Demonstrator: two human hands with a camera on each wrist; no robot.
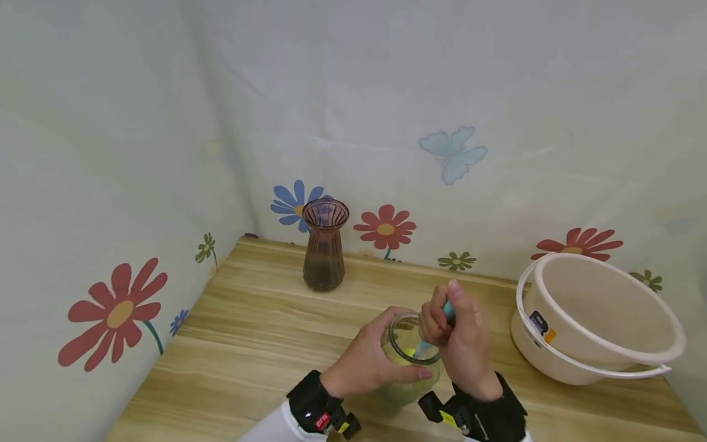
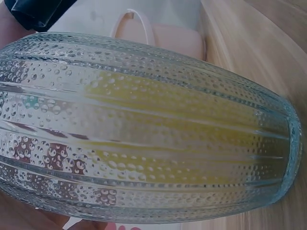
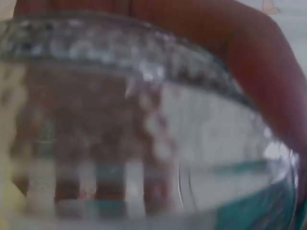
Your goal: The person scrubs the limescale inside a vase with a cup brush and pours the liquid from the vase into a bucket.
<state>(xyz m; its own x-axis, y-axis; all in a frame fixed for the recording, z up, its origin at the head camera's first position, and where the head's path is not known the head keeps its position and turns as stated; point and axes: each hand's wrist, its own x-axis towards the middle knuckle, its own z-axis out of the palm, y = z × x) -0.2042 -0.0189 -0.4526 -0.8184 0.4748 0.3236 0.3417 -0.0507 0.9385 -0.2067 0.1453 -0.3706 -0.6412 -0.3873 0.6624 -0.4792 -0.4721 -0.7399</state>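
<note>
My left hand grips a clear, dimpled glass vase near its rim, the thumb lying across the near side. The right hand holds the teal handle of a bottle brush in its curled fingers, just over the mouth. The brush reaches down through the opening. Its yellow head shows through the ribbed glass in the left wrist view, spread along the lower half of the vase. Blurred glass and fingers fill the right wrist view.
A purple ribbed glass vase stands upright at the back of the wooden table. To the right is a pale pink bucket with its handle folded down. A flower-printed curtain borders the table behind and on the left.
</note>
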